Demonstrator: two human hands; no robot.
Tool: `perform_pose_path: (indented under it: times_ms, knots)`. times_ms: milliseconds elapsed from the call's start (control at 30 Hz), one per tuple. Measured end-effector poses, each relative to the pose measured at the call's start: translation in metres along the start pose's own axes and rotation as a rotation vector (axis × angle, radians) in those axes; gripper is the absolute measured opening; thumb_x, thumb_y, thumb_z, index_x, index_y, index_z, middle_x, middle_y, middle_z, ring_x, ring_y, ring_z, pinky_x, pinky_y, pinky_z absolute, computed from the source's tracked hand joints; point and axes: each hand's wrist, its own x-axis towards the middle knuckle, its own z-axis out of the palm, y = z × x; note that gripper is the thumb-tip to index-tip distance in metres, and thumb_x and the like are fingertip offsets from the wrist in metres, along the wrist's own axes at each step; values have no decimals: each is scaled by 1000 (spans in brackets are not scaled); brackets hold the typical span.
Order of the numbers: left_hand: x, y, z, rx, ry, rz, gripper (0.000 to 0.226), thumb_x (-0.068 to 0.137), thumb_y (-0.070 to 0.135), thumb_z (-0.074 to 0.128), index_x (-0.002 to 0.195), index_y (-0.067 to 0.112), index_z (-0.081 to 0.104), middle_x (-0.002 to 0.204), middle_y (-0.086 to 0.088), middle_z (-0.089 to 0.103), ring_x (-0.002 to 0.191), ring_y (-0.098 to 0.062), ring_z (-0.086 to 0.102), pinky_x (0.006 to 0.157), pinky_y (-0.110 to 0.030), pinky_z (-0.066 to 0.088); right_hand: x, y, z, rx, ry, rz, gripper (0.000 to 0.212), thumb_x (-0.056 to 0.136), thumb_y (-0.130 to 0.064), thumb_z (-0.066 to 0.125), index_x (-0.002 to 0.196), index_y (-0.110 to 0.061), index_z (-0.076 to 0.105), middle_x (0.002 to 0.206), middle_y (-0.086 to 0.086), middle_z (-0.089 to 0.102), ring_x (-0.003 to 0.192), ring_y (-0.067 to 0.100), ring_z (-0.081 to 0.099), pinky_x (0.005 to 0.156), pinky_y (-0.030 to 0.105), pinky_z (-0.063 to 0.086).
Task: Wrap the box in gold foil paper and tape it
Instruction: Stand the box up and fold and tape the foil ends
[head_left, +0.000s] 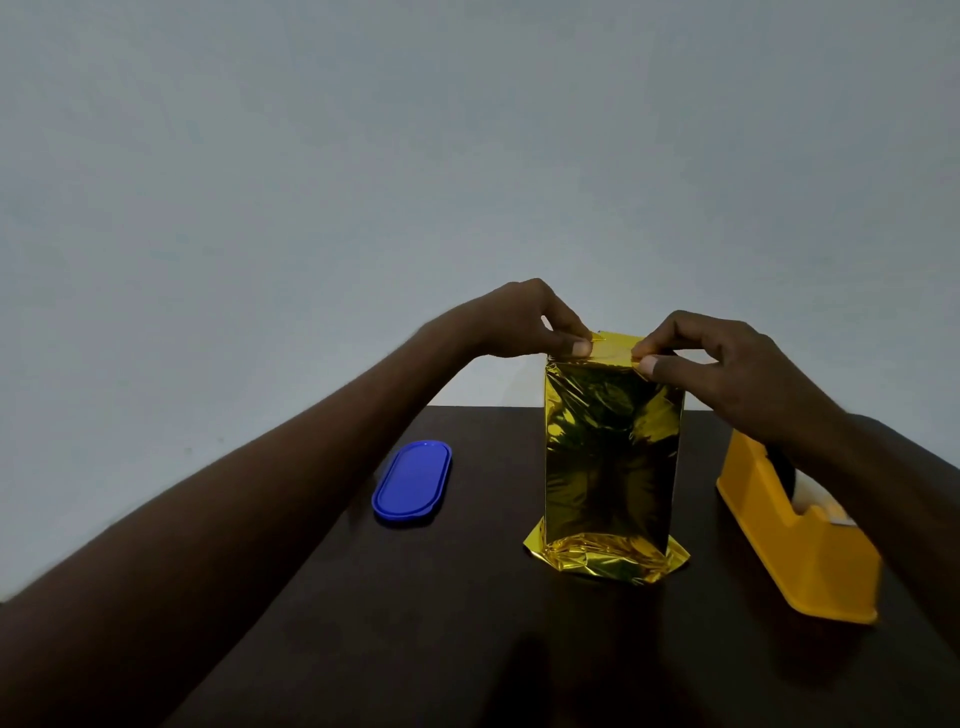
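On the dark table (467, 623), near its middle, the box (613, 457) stands upright on one end, and we judge the wrapping to be well along. Gold foil paper (608, 561) already covers the tall face turned toward us and both side edges, so the sleeve round the body looks closed, though we cannot see a seam or any tape on it from here. At the bottom the spare foil spreads out from under the box in a crumpled skirt with pointed corners on either side; that end appears unfolded and untaped. At the top, the foil rises a little above the box as a flat strip, and this is where we take the work to be now: folding the upper end shut. Both ends, then, seem left to finish and tape.

The foil is mirror-bright, creased in fine wrinkles across the upper half, smoother lower down, and it throws dark reflections.

Our left hand (524, 327) pinches the top strip at its left corner between thumb and curled fingers. Our right hand (727, 364) pinches the same strip at its right corner in the same way, the other fingers arched above it.

Just beside the box on the right sits a yellow tape dispenser (800, 551), partly hidden by the right forearm. Well apart on the left lies a blue oval lid (413, 480), flat on the table. Behind is a plain pale wall (467, 156).
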Motion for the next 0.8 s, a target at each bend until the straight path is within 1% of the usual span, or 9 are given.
perform_pose_path:
  times_ms: [67, 167, 233, 300, 433, 500, 567, 700, 800]
  knots:
    - [1, 0, -2, -26, -14, 8, 32, 87, 35, 69, 116, 21, 72, 97, 15, 62, 84, 16, 54, 71, -9, 38, 0, 2, 0, -10, 11, -16, 13, 88, -33, 65, 93, -21, 70, 97, -5, 71, 96, 4, 62, 81, 27, 46]
    - [2, 1, -4, -51, -37, 2, 33, 86, 36, 70, 114, 21, 73, 101, 10, 67, 81, 16, 57, 66, -3, 41, -1, 3, 1, -27, 25, -15, 7, 90, -22, 67, 95, -18, 70, 100, -4, 70, 99, 5, 61, 79, 21, 45]
    - [3, 1, -5, -71, -49, -12, 32, 85, 37, 71, 113, 22, 73, 106, 7, 70, 89, 5, 61, 70, -15, 50, -2, 3, 3, -30, 27, -12, 8, 89, -18, 67, 97, -17, 70, 102, -3, 69, 100, 7, 61, 77, 22, 49]
    - [4, 2, -6, -88, -63, -25, 32, 84, 38, 71, 112, 23, 73, 111, 4, 71, 97, -8, 63, 77, -28, 53, -3, 4, 3, -32, 28, -8, 9, 89, -17, 68, 98, -17, 69, 103, -3, 68, 100, 8, 61, 78, 27, 53]
    - [3, 3, -7, -98, -95, -62, 34, 84, 43, 70, 115, 28, 72, 108, 7, 70, 83, 7, 59, 66, -14, 50, -4, 4, 4, -33, 37, -17, 12, 87, -18, 70, 99, -17, 69, 104, -6, 67, 101, 9, 62, 81, 31, 55]
    - [3, 6, -7, -99, -105, -87, 38, 82, 45, 72, 116, 29, 71, 104, 13, 69, 88, 1, 59, 70, -19, 50, -4, 4, 4, -45, 44, -22, 13, 86, -18, 70, 99, -18, 69, 104, -5, 67, 101, 11, 62, 82, 32, 55]
    - [4, 9, -6, -92, -111, -101, 43, 80, 49, 72, 119, 31, 70, 107, 16, 67, 91, -3, 59, 72, -22, 50, -4, 5, 5, -47, 47, -23, 13, 86, -17, 70, 99, -18, 69, 104, -3, 68, 101, 12, 62, 83, 33, 55]
    - [5, 14, -3, -59, -123, -108, 48, 83, 50, 69, 126, 30, 65, 100, 21, 62, 80, 2, 55, 66, -18, 45, -6, 3, 8, -47, 79, -30, 13, 86, -15, 70, 99, -17, 68, 104, -3, 68, 99, 11, 63, 81, 30, 56]
    - [4, 14, -3, -50, -151, -107, 50, 84, 51, 67, 129, 31, 62, 114, 16, 61, 86, -2, 54, 65, -18, 44, -7, 3, 9, -47, 82, -12, 12, 88, -19, 69, 100, -17, 69, 105, 0, 69, 100, 11, 63, 78, 20, 52]
